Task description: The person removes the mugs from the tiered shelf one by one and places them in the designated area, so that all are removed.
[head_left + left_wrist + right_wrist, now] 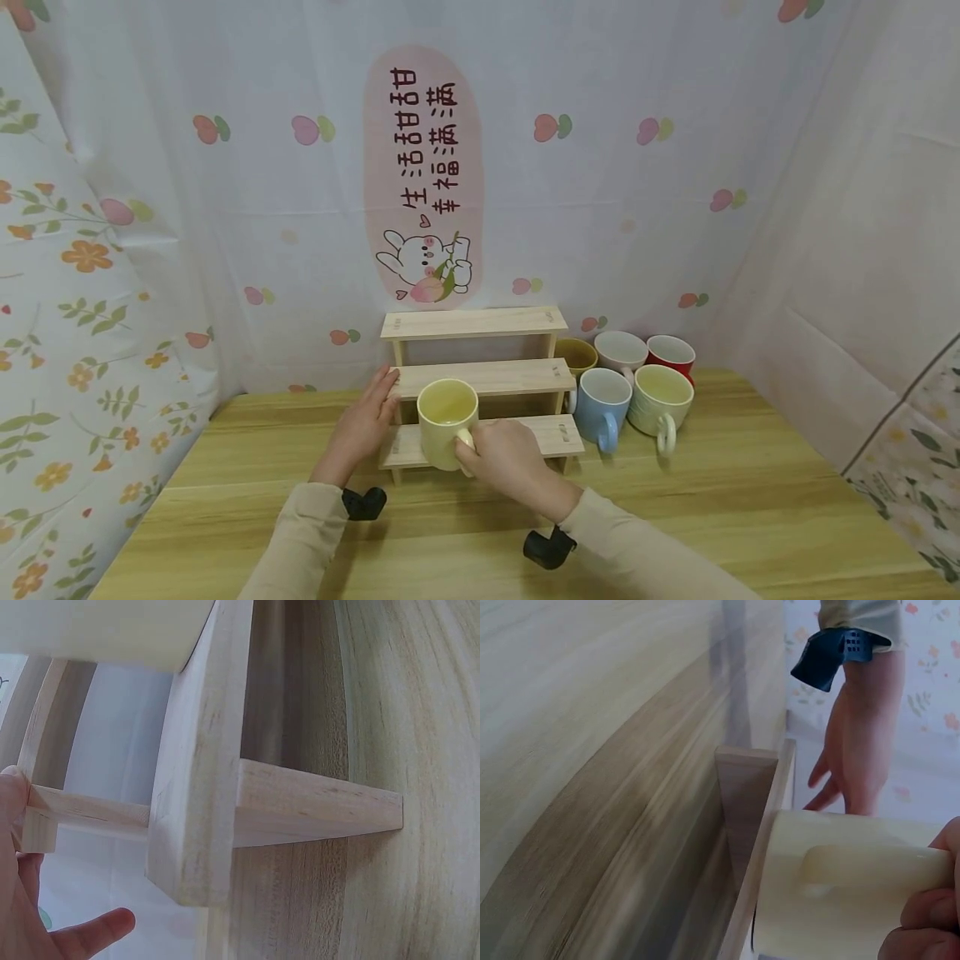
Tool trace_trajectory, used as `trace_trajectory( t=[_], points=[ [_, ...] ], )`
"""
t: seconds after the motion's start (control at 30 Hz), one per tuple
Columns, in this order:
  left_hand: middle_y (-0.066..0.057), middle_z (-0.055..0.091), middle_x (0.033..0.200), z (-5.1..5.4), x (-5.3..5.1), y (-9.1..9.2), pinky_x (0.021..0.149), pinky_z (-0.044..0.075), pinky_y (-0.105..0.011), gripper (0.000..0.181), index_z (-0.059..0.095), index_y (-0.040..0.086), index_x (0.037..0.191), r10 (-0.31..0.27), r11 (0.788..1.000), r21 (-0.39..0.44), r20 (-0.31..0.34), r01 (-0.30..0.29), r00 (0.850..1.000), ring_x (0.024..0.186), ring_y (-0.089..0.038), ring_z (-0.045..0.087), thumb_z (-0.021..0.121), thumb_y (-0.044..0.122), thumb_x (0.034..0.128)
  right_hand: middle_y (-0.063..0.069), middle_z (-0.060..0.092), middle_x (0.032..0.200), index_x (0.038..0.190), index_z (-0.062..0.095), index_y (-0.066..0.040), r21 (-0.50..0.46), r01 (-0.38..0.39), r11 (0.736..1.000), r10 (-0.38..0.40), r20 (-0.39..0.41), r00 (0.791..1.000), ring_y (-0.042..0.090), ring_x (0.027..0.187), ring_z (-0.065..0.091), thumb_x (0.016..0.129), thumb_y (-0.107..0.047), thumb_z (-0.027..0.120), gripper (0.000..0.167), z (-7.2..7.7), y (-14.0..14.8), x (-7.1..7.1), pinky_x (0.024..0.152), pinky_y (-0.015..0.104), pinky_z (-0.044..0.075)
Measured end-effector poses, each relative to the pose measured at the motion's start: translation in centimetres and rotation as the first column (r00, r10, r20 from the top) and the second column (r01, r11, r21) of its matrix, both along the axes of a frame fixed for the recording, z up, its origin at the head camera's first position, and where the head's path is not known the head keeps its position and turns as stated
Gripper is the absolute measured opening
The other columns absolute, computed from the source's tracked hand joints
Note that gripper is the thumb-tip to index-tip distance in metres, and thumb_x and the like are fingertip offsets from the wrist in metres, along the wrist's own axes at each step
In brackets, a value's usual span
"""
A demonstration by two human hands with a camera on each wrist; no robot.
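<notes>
A pale yellow mug [447,425] stands upright at the lowest step of a three-tier wooden shelf [480,379]. My right hand [510,462] grips its handle, with fingers curled around it in the right wrist view. The mug's base [765,900] is right at the step's board; I cannot tell whether its full weight rests there. My left hand [365,425] touches the left end of the middle step. In the left wrist view one finger [101,930] of that hand sticks out straight, clear of the wood.
Right of the shelf several mugs stand close together: a light blue mug [602,404], a pale green-yellow mug [660,400], a red mug [671,350], a white mug [621,346] and a mustard mug [577,354]. A patterned curtain [615,192] hangs behind the wooden table [735,467].
</notes>
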State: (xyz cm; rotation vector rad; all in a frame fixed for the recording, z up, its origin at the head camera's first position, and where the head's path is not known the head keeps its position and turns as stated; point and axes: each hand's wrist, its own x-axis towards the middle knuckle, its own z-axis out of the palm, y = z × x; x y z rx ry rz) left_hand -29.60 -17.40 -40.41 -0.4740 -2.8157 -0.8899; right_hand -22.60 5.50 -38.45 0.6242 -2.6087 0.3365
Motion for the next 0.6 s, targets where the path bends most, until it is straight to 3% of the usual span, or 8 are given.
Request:
trace_trajectory(
  t=[0.1,0.47,0.6],
  points=[
    [-0.012,0.018,0.159,0.0,0.0,0.0,0.107,0.028,-0.062,0.051,0.026,0.011,0.152,0.000,1.000,0.007,0.004,0.000,1.000,0.138,-0.041,0.031,0.036,0.027,0.1050,-0.012,0.032,0.045,0.054,0.041,-0.019,0.012,-0.020,1.000,0.020,-0.029,0.999,0.004,0.041,0.028,0.087,-0.026,0.058,0.038,0.0,0.4,0.1,0.037,0.018,0.020],
    [-0.013,0.016,0.160,0.0,0.1,-0.1,0.106,0.028,-0.064,0.052,0.024,0.011,0.153,-0.013,1.000,0.011,0.019,0.013,1.000,0.137,-0.044,0.032,0.034,0.028,0.1053,-0.014,0.025,0.040,0.041,0.040,-0.018,-0.007,-0.032,0.999,0.032,0.034,0.999,0.003,0.039,0.025,0.087,-0.024,0.057,0.049,1.1,2.1,1.4,0.038,0.018,0.019],
    [-0.013,0.016,0.160,0.0,0.0,-0.1,0.105,0.029,-0.064,0.052,0.024,0.011,0.153,-0.020,1.000,0.008,0.017,0.020,1.000,0.136,-0.044,0.034,0.035,0.028,0.1053,-0.013,0.027,0.041,0.044,0.040,-0.017,-0.026,-0.030,0.999,0.031,0.042,0.999,0.002,0.040,0.026,0.086,-0.022,0.058,0.046,1.3,3.0,2.0,0.039,0.017,0.019]
  ],
)
